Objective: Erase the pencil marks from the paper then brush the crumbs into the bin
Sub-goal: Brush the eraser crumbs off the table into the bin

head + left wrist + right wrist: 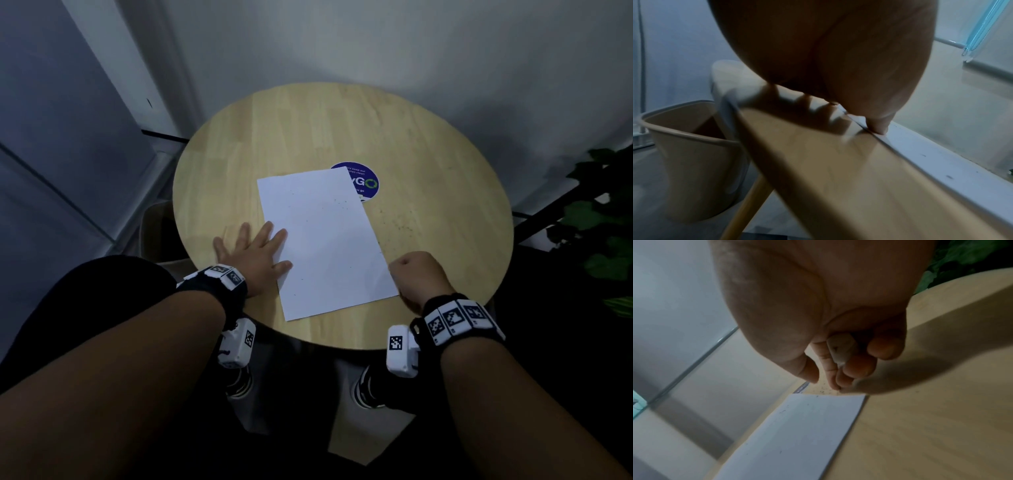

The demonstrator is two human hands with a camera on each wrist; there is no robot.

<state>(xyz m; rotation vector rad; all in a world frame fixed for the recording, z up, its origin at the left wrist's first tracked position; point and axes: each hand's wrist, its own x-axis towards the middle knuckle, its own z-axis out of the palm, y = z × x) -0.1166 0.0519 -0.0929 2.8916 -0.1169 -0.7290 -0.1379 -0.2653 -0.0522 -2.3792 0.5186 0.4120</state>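
A white sheet of paper (325, 240) lies on the round wooden table (428, 154), dotted with dark eraser crumbs (342, 205). More crumbs (400, 226) are scattered on the wood to its right. My left hand (253, 250) lies flat with fingers spread, pressing the paper's left edge; in the left wrist view the thumb (877, 125) touches the paper (941, 164). My right hand (418, 277) is curled into a fist at the paper's right edge. In the right wrist view its fingers hold a small whitish eraser (840, 348) above the paper (797, 434).
A blue round sticker (366, 181) is partly under the paper's far corner. A beige bin (690, 155) stands on the floor left of the table. A green plant (603, 240) is at the right. White walls stand close behind the table.
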